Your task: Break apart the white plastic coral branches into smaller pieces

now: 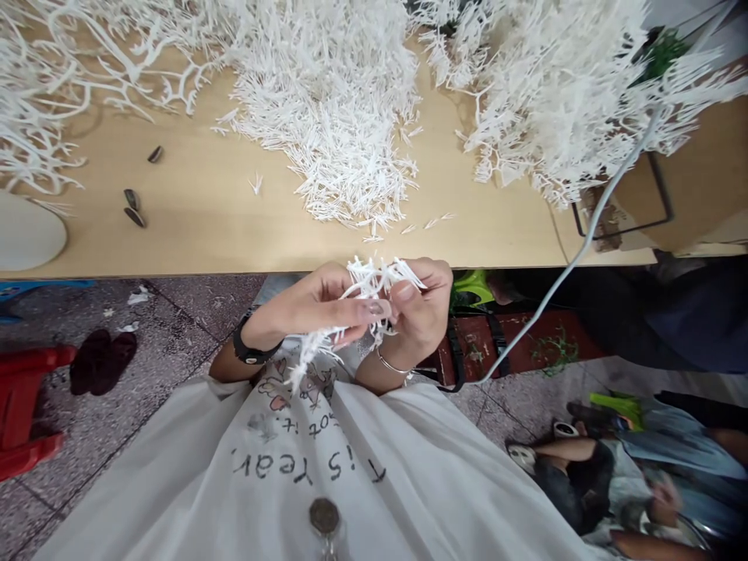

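Note:
My left hand [319,312] and my right hand [421,312] meet just in front of the table edge. Between their thumbs and fingers is a small bunch of white branched plastic sprigs [374,273], with thin tips pointing up. A feathery white strand [307,358] hangs below my left hand. Both hands are closed on the bunch, and some fingertips are hidden behind it. Straight ahead on the table lies a heap of small loose white sprigs [344,156].
The wooden table [204,210] carries larger white branched pieces [543,93] at right and more [35,132] at left. Dark seeds [134,216] and a white round object [29,234] lie at left. A grey cable [561,273] crosses at right. A red stool [29,405] and seated people [631,483] are nearby.

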`<state>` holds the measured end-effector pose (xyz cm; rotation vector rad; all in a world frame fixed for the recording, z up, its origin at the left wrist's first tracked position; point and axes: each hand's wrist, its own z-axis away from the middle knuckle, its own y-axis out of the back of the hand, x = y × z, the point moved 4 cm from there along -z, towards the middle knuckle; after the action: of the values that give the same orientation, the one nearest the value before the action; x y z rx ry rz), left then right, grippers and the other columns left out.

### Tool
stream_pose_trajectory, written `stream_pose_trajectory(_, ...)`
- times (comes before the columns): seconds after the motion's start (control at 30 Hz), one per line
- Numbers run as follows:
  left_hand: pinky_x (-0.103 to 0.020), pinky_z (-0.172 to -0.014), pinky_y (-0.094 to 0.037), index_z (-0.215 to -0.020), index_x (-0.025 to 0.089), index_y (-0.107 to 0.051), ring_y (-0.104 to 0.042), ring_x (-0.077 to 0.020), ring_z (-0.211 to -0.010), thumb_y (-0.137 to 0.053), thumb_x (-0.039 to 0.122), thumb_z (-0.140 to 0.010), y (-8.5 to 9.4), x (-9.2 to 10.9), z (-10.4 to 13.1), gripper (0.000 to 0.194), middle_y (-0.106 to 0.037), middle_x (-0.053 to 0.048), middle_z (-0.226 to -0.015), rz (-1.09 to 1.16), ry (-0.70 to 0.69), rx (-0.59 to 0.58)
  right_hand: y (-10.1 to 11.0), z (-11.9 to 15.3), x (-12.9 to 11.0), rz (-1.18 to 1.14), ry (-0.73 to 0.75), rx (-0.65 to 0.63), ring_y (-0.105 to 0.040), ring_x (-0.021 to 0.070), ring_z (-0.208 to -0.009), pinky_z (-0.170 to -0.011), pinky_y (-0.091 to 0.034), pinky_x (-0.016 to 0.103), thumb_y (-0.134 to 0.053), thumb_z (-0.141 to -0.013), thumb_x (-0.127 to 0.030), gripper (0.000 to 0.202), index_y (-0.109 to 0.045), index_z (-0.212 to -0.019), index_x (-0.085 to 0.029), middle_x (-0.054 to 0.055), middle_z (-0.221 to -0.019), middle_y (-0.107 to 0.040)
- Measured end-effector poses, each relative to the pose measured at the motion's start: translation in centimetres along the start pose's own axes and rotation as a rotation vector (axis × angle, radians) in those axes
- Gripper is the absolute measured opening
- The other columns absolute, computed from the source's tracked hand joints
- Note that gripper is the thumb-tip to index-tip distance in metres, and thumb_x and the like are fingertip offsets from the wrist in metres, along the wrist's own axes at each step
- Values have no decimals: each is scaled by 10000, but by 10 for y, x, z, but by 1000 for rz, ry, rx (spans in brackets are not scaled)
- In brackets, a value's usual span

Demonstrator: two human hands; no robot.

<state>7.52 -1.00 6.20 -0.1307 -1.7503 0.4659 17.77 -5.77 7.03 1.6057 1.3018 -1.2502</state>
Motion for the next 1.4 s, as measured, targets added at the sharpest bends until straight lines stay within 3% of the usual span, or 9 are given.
stream_pose_trajectory(0.2, -244, -455, -356, -528, 164, -514, -468, -89, -441, -466, 454, -926, 6, 1, 2, 494, -525, 1, -488, -322, -137, 275, -1, 0, -1, 184, 2, 191, -296, 89, -428, -407, -274, 253, -559, -815, -585, 505, -380, -524, -213, -36, -466, -316)
stream_pose_trajectory(0.43, -248, -482, -321, -656, 164, -537, -442, -96, -534, -476, 450, -921, 12, 4, 8, 395, -500, 3, -587, -618, -217, 463, -1, 0, -4, 299, 51, 138, -362, 109, -455, -429, -326, 258, -451, -909, -484, 398, -392, -615, -223, -24, -519, -334)
stream_pose_trajectory(0.53, -233, -411, -277, -609, 167, -511, -395, -76, -462, -559, 456, -875, 8, 2, 4, 395, -468, 19, -526, -396, -167, 345, 2, 1, 6, 166, 96, 98, -249, 80, -377, -349, -232, 240, -482, -883, -522, 463, -332, -565, -221, -48, -461, -270)
stream_pose_trajectory(0.7, -219, -302, -296, -592, 177, -513, -386, -69, -331, -649, 535, -772, -9, -10, -2, 423, -446, 38, -439, 156, -37, 44, -11, 0, 33, -210, 197, -107, -83, 58, -251, -255, -165, 219, -292, -866, -698, 568, -279, -535, -236, -106, -322, -72)
stream_pose_trajectory(0.83, -238, -285, -351, -575, 182, -509, -393, -78, -301, -647, 632, -715, -11, -18, -3, 491, -435, 38, -404, 166, 17, 55, -22, -3, 18, -608, 289, -320, -84, 39, -212, -264, -222, 171, -339, -929, -551, 521, -233, -539, -222, -127, -289, -80)
stream_pose_trajectory(0.93, -217, -275, -333, -582, 174, -539, -425, -84, -311, -670, 542, -748, -11, -15, 0, 424, -440, 36, -386, 150, -62, 77, -26, -7, -1, -662, 226, -423, -134, 32, -209, -298, -300, 158, -460, -920, -390, 504, -208, -521, -212, -127, -285, -135)
stream_pose_trajectory(1.03, -172, -255, -288, -585, 161, -567, -406, -61, -290, -703, 433, -757, -10, -13, 3, 349, -454, 40, -392, 256, -87, 84, -30, -12, -4, -745, 97, -503, -175, 40, -211, -291, -304, 168, -531, -878, -390, 525, -237, -479, -218, -118, -271, -190)
stream_pose_trajectory(1.2, -138, -260, -295, -557, 135, -599, -391, -41, -272, -686, 297, -789, -12, -11, 2, 295, -490, 25, -399, 458, -88, 0, -43, -15, 0, -1436, 185, -828, -308, 31, -245, -275, -270, 142, -582, -830, -468, 472, -398, -482, -208, -104, -319, -354)
stream_pose_trajectory(1.4, -151, -243, -295, -532, 151, -577, -404, -61, -257, -700, 346, -768, -9, -10, 4, 330, -475, 25, -384, 429, -41, 5, -49, -13, 0, -1668, 203, -795, -308, 27, -293, -277, -246, 149, -621, -799, -469, 449, -432, -490, -203, -81, -370, -373)
